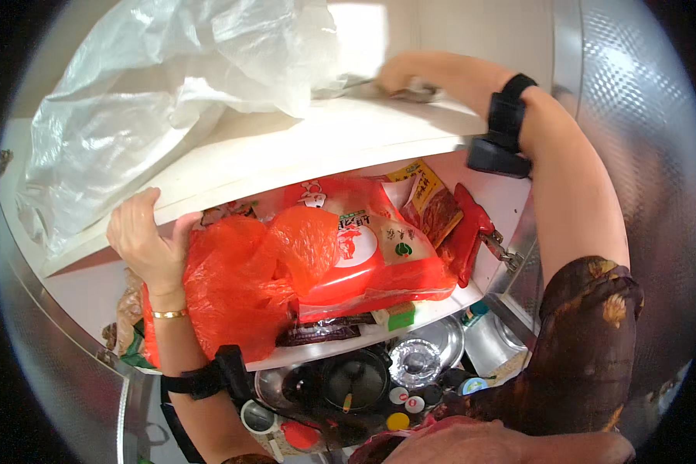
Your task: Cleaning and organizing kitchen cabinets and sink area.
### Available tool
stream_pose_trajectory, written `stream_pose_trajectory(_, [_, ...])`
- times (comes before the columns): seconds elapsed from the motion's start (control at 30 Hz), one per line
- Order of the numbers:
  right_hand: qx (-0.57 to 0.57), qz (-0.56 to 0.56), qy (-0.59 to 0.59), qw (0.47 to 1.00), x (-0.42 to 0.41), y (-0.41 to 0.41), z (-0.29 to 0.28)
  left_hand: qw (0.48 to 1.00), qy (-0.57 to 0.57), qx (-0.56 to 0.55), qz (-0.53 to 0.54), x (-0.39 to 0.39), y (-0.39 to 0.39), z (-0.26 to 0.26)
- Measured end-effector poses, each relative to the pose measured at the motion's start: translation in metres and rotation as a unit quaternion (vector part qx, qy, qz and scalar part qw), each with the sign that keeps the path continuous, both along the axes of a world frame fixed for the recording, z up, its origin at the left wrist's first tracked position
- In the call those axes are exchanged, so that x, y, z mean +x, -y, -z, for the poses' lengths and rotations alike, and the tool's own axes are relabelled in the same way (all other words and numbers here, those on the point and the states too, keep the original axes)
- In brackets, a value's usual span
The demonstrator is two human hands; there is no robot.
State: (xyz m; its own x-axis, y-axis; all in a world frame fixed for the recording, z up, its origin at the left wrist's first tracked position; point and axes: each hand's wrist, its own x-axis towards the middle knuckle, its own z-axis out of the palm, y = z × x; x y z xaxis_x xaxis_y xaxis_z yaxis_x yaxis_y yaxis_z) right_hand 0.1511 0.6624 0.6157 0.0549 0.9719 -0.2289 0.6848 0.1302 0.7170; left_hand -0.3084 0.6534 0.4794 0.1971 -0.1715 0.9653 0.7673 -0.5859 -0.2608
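Observation:
My left hand [145,243] grips the front edge of the white upper cabinet shelf [325,139], fingers on top and thumb lower. My right hand [403,72], blurred, reaches to the back of this shelf and presses on a crumpled greyish cloth [423,93], mostly hidden under the palm. A large translucent plastic bag [168,75] covers the shelf's left side. Below, close to my left wrist, an orange-red plastic bag [232,278] bulges from the lower shelf. Beside it lie red printed packages [354,249] and a yellow food packet [429,203].
Textured metal cabinet doors [632,116] stand open on both sides, with a hinge [501,252] at the right. Below is a counter with a black pan [356,377], a foil dish [414,362], a metal pot [490,342], a white cup [259,416] and several jar lids.

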Motion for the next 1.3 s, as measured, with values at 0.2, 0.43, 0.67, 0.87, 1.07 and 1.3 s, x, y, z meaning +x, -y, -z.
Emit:
stream_pose_trajectory(0.2, [0.12, 0.145, -0.055, 0.981, 0.036, 0.038, 0.011, 1.0, -0.007, -0.003, -0.004, -0.012, -0.001, 0.004])
stream_pose_trajectory(0.43, [0.136, 0.138, -0.106, 0.975, 0.032, 0.097, -0.002, 1.0, 0.005, 0.015, 0.019, 0.006, -0.006, 0.004])
stream_pose_trajectory(0.67, [0.414, -0.014, 0.257, 0.873, 0.009, 0.158, -0.122, 0.998, -0.004, 0.054, 0.023, -0.002, -0.006, 0.002])
stream_pose_trajectory(0.87, [0.335, 0.032, 0.191, 0.922, 0.029, 0.191, -0.051, 0.998, -0.004, 0.035, 0.047, 0.006, -0.015, 0.005])
stream_pose_trajectory(1.07, [0.118, 0.195, 0.058, 0.972, -0.033, 0.212, 0.006, 0.999, -0.004, 0.031, 0.043, -0.008, -0.012, 0.002])
stream_pose_trajectory(1.3, [0.282, 0.132, -0.056, 0.949, -0.043, 0.24, -0.029, 1.0, 0.004, 0.001, 0.026, -0.006, -0.003, 0.002])
